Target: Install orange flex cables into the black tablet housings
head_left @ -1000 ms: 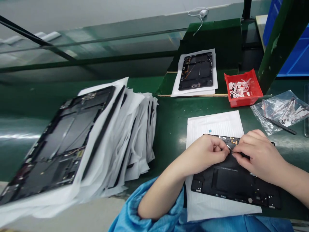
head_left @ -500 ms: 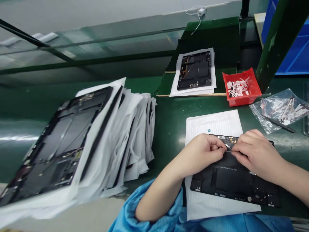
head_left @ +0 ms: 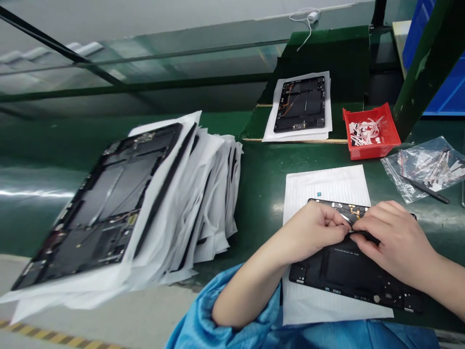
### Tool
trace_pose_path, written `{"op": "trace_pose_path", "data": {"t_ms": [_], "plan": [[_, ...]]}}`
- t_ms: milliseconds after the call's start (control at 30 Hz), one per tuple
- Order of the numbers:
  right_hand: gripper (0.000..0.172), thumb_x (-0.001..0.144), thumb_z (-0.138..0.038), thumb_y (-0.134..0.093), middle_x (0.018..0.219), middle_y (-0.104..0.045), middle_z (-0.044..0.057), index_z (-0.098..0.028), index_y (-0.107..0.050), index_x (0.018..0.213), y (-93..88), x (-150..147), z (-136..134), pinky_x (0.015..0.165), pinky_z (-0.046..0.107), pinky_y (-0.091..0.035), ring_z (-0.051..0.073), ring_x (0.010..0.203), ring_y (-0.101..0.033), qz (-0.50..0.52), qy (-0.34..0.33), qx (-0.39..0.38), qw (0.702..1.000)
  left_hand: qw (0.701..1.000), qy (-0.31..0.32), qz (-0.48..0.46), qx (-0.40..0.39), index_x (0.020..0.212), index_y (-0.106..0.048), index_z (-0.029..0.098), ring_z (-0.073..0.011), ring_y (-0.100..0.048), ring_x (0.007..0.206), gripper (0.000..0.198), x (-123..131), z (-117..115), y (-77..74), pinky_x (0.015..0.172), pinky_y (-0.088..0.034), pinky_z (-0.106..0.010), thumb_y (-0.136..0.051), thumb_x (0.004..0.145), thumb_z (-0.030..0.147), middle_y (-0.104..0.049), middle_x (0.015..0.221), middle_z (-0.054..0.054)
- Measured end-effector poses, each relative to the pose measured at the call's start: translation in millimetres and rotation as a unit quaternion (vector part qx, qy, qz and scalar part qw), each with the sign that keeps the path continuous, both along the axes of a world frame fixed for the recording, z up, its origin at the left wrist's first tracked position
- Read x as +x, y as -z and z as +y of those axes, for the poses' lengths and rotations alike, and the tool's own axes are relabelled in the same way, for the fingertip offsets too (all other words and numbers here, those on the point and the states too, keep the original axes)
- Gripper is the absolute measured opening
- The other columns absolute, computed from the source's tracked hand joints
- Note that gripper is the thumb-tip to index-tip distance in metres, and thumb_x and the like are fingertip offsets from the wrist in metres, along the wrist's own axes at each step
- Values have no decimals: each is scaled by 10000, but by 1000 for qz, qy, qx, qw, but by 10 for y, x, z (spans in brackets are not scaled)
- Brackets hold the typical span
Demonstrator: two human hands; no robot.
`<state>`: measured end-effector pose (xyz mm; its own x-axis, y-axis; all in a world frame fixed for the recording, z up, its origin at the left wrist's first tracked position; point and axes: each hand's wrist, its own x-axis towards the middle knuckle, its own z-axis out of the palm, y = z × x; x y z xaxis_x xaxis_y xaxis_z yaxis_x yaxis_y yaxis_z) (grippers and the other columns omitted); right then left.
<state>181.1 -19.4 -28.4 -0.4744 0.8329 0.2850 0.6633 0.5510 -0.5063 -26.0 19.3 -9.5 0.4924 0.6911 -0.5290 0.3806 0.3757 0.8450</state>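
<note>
While our left hand [head_left: 314,232] and right hand [head_left: 394,237] each pinch 1 thin strip [head_left: 348,219] at the top edge of the black panel [head_left: 348,271] on its white sheet [head_left: 327,184], we judge we are seating it, and the next move calls for careful alignment.

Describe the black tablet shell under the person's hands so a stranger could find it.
On the green workbench, near right, is a white sheet. The black tablet shell lies flat on it. Unlike the leaning stack and the far shell, it has the left hand and right hand on it.
</note>
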Motion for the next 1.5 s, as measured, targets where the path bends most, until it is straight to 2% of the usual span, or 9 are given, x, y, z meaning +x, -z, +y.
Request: {"op": "trace_pose_path", "data": {"t_ms": [300, 467, 667, 767, 900, 967, 1100, 1333, 1500], "plan": [[191, 949, -180, -572, 770, -680, 23, -217, -697, 810, -7, 25, 10, 730, 331, -383, 179, 753, -566, 1, 12, -6, 1000, 1000, -27, 7, -12, 722, -737, 135, -97, -484, 594, 158, 10, 6, 4, 570, -368, -216, -640, 685, 254, -634, 643, 12], [183, 941, -190, -574, 751, -666, 8, -217, -691, 803, -7, 36, -28, 708, 325, -370, 174, 724, -548, 2, 27, -16, 1000, 998, -44, -15, -52, 707, -738, 135, -102, -518, 616, 159, 42, -10, -38, 587, -378, -217, -662, 652, 263, -667, 671, -2], [200, 909, -201, -553, 701, -657, -22, -234, -673, 753, -72, 6, -110, 671, 292, -392, 157, 697, -592, 37, 62, -150, 986, 995, -62, -28, -73, 724, -764, 131, -100, -512, 599, 182, 104, -67, 3, 570, -364, -219, -688, 656, 281, -665, 656, -4], [210, 902, -232, -556, 667, -638, -32, -241, -680, 732, -103, 4, -131, 636, 287, -388, 149, 657, -584, 46, 91, -189, 977, 996, -65, -25, -63, 738, -776, 134, -101, -484, 571, 196, 129, -106, 27, 541, -338, -224, -686, 682, 299, -643, 625, 0], [200, 879, -246, -570, 650, -626, -36, -253, -712, 739, -126, 18, -136, 604, 281, -374, 146, 631, -572, 39, 117, -215, 969, 997, -61, 22, -29, 749, -782, 146, -83, -357, 508, 196, 175, -170, -28, 472, -241, -229, -648, 708, 283, -487, 528, 46], [208, 871, -248, -566, 644, -619, -33, -250, -710, 721, -132, 23, -137, 602, 281, -368, 147, 628, -568, 27, 121, -215, 969, 997, -57, 48, -8, 750, -781, 151, -79, -318, 498, 205, 212, -207, -77, 457, -212, -231, -621, 727, 276, -421, 512, 60], [216, 863, -252, -553, 638, -604, -28, -237, -687, 694, -119, 26, -147, 604, 282, -350, 150, 629, -560, 5, 135, -190, 972, 995, -48, 78, 37, 769, -783, 173, -82, -340, 522, 220, 291, -271, -134, 471, -249, -219, -592, 778, 280, -419, 525, 64], [243, 842, -213, -529, 607, -585, -27, -211, -592, 607, -44, 0, -168, 608, 278, -318, 143, 608, -537, -33, 152, -114, 981, 991, -36, 106, 78, 657, -707, 173, -89, -334, 544, 227, 339, -292, -101, 486, -244, -229, -567, 799, 282, -390, 533, 63], [227, 827, -201, -532, 615, -608, -32, -215, -607, 613, -37, -8, -149, 607, 270, -317, 137, 619, -556, -23, 163, -104, 981, 993, -45, 92, 63, 734, -764, 182, -93, -332, 526, 240, 332, -273, -71, 478, -236, -229, -573, 799, 312, -402, 528, 60]]}}
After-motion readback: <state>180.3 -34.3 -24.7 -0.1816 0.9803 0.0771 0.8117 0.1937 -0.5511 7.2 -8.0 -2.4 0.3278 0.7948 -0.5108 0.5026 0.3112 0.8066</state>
